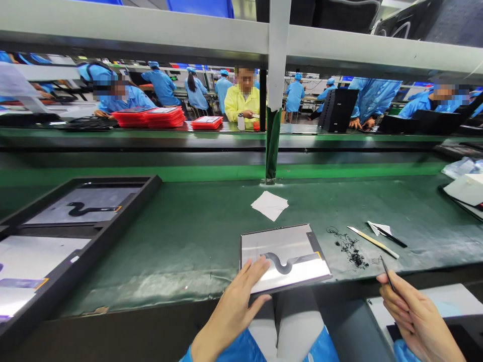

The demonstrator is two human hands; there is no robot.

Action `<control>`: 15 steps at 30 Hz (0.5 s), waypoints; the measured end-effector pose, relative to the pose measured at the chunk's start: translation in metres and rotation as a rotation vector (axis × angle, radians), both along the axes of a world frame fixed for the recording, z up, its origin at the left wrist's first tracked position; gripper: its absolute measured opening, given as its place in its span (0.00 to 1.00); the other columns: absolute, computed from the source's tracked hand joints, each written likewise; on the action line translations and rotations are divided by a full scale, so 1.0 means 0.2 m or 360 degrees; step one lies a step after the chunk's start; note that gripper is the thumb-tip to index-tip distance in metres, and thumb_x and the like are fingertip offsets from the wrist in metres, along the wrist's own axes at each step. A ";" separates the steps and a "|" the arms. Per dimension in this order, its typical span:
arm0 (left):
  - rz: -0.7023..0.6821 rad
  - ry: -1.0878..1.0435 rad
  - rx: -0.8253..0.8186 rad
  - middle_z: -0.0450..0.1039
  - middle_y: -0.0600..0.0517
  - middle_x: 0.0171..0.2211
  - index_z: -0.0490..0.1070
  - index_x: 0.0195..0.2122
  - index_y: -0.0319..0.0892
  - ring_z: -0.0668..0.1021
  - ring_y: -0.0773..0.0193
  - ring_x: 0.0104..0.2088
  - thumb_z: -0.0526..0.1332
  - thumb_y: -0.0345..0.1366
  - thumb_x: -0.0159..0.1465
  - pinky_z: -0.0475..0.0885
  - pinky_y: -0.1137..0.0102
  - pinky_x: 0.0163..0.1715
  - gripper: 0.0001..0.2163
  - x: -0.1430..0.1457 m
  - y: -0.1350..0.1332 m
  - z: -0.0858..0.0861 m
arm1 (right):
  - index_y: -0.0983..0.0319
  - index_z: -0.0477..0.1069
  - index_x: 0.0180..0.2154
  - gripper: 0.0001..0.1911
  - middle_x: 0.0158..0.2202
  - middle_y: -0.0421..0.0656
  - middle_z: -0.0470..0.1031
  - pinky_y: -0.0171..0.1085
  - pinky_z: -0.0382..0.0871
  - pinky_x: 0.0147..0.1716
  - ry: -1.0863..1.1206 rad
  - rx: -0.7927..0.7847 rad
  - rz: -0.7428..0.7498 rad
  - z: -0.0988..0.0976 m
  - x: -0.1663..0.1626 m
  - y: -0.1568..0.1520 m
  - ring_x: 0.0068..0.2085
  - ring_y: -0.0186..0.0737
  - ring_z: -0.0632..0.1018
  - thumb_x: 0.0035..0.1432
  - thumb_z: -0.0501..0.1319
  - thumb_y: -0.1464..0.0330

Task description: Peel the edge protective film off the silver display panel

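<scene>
A flat display panel (279, 243) with a silvery back lies at the bench's front edge, a curved dark flex cable (284, 266) across it. My left hand (241, 296) rests its outstretched fingers on the panel's lower left part, with the thumb apart near the front edge. Dark tweezers (386, 271) are pinched in my right hand (411, 306), their tips just above the bench. Close to those tips is a scatter of black scraps (352, 251). A pale-handled, pen-like tool (373, 242) lies beside the scraps. Behind it, a black stick tool (392, 235) touches a small white scrap (378, 228).
Left of me sits a black tray (124, 216) holding more panels. White paper sheets (269, 205) lie behind my panel. A green-based post (273, 146) rises at the bench's back. Co-workers, red stacks (166, 118) and a black stack (337, 110) are beyond.
</scene>
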State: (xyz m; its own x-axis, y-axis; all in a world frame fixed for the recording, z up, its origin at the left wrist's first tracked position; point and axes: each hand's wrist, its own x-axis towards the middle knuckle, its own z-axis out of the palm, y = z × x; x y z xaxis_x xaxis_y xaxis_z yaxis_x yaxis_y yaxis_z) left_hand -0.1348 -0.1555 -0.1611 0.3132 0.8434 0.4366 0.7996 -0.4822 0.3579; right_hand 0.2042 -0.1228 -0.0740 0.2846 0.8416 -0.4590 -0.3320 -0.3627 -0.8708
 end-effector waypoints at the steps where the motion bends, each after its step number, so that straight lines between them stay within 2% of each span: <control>1: 0.0002 -0.0003 0.0004 0.63 0.49 0.66 0.50 0.71 0.49 0.66 0.51 0.65 0.56 0.42 0.73 0.70 0.58 0.60 0.27 0.00 0.00 0.00 | 0.64 0.74 0.25 0.32 0.16 0.29 0.52 0.21 0.46 0.10 0.0008 0.0006 0.0005 0.00 0.01 0.00 0.16 0.21 0.50 0.25 0.79 0.47; 9: -0.0007 0.0027 0.0034 0.66 0.47 0.64 0.50 0.71 0.47 0.69 0.52 0.63 0.53 0.42 0.74 0.71 0.58 0.59 0.26 0.00 0.00 0.03 | 0.63 0.74 0.26 0.30 0.17 0.29 0.51 0.23 0.45 0.11 -0.0045 0.0083 0.0047 -0.01 0.03 0.00 0.18 0.22 0.48 0.29 0.79 0.48; 12: -0.0096 0.0110 0.0016 0.69 0.46 0.62 0.55 0.69 0.44 0.70 0.50 0.63 0.56 0.41 0.73 0.71 0.54 0.59 0.25 0.00 0.00 0.10 | 0.63 0.73 0.25 0.31 0.17 0.30 0.49 0.25 0.44 0.13 -0.0141 0.0070 0.0205 0.01 0.01 -0.03 0.19 0.23 0.48 0.33 0.75 0.43; 15: -0.0241 0.0152 0.0052 0.71 0.45 0.60 0.64 0.61 0.44 0.69 0.50 0.64 0.57 0.35 0.72 0.63 0.47 0.64 0.17 0.07 0.05 0.20 | 0.63 0.75 0.27 0.31 0.18 0.30 0.49 0.29 0.45 0.16 -0.0246 0.0128 0.0475 0.04 -0.06 -0.06 0.20 0.26 0.49 0.41 0.71 0.40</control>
State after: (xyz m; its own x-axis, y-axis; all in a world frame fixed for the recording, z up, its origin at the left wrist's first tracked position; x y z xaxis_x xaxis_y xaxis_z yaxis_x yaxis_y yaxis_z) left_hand -0.1215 -0.1461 -0.1216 0.4771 0.7692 0.4251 0.7466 -0.6099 0.2658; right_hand 0.1931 -0.1345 -0.0661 0.0816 0.9299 -0.3585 -0.0834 -0.3521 -0.9322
